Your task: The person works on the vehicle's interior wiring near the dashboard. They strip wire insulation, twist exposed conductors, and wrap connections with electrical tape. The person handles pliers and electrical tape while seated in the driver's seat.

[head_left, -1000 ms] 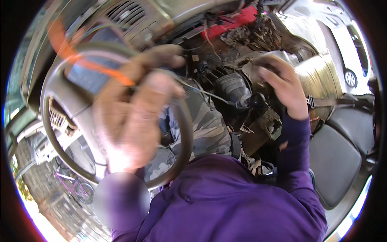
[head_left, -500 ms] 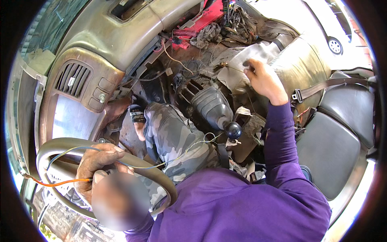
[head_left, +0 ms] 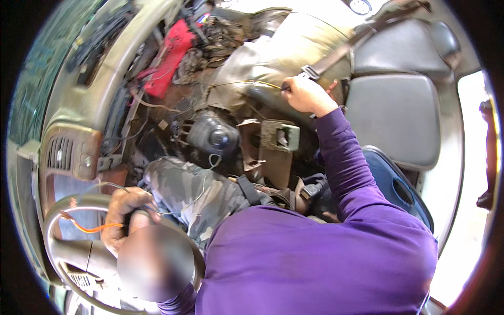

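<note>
In the head view, my left hand [head_left: 124, 214] is gripping an orange wire [head_left: 95, 229] over the steering wheel [head_left: 73, 253]; my right hand [head_left: 306, 96] is pinching a thin yellow wire [head_left: 257, 81] that is stretching across the tan cover [head_left: 299, 42].

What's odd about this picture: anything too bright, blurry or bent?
Head view: the opening at right is washed out to white. Head view: a smooth round blur sits just below the left hand, while the right hand looks fairly clear. Head view: edges bow toward the black rim.
</note>
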A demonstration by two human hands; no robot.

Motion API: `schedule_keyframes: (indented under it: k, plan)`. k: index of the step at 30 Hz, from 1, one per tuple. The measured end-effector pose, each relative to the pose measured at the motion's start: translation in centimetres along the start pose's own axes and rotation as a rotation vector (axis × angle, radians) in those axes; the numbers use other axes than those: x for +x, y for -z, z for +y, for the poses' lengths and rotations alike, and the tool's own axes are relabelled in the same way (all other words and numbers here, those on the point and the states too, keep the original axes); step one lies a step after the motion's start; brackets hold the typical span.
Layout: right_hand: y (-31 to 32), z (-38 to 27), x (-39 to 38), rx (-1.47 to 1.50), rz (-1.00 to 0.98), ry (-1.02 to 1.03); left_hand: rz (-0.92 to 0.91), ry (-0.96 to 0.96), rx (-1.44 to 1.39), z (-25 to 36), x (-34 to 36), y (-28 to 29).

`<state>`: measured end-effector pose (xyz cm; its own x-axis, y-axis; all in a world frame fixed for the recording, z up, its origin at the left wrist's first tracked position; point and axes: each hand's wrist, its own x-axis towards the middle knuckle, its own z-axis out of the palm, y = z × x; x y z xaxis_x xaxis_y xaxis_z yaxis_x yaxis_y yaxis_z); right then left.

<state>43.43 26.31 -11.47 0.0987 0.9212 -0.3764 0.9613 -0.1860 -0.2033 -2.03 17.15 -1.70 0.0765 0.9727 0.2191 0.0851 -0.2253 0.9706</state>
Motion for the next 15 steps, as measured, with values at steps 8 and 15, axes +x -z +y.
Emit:
schedule_keyframes:
  k: [8, 15]
  plan:
    - [-5.8, 16.0, -8.2, 0.142, 0.046, -0.644, -0.307, 0.231, 0.034, -2.2, -1.9, -7.1]
    - [-16.3, 16.3, -5.0, 0.345, 0.443, -0.903, -0.188, -0.107, 0.222, -6.5, -2.9, -8.9]
